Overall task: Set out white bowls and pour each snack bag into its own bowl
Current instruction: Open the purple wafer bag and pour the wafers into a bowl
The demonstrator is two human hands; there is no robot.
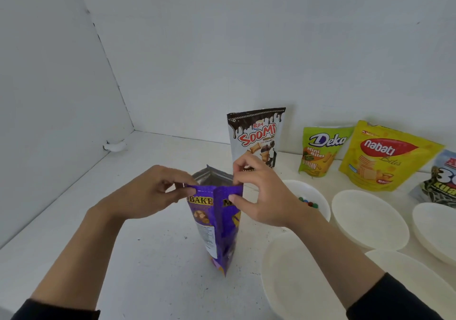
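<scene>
Head view, step: opening the purple bag (217, 226) before pouring. Its mouth is parted and silver lining shows at the back.
Purple bag: stands upright on the tabletop (148, 258), just left of the bowls, and is held at its top edge from both sides.
Left hand (150, 191): thumb and fingers pinch the left part of the bag's top edge.
Right hand (261, 196): thumb and curled fingers pinch the right part of the same edge.
Progress: early by my reading, with one bowl filled and several bags waiting.
Next move: probably widen the mouth, then lift the bag and tip it right over the nearest bowl (291, 277). That calls for a firmer hold lower on the bag and a slow tilt, so pieces do not scatter.
Nearest bowl: white and empty, just right of the bag, below the right forearm.
Candy bowl (318, 193): behind the right hand and partly hidden by it, holding a few coloured candies (307, 202).
Other bowls: middle bowl (370, 221), far-right bowl (434, 228) and front-right bowl (407, 265), all empty as far as they show.
Waiting bags: Soomi bag (256, 134) stands at the wall behind the purple bag. Deka bag (320, 150), Nabati bag (385, 156) and a dark bag (441, 181), cut off by the frame, lean further right.
In the way: the candy bowl is near the pour path, so the aim must stay on the empty one.
Wall foot: a small white fitting (114, 146), well apart on the left.
</scene>
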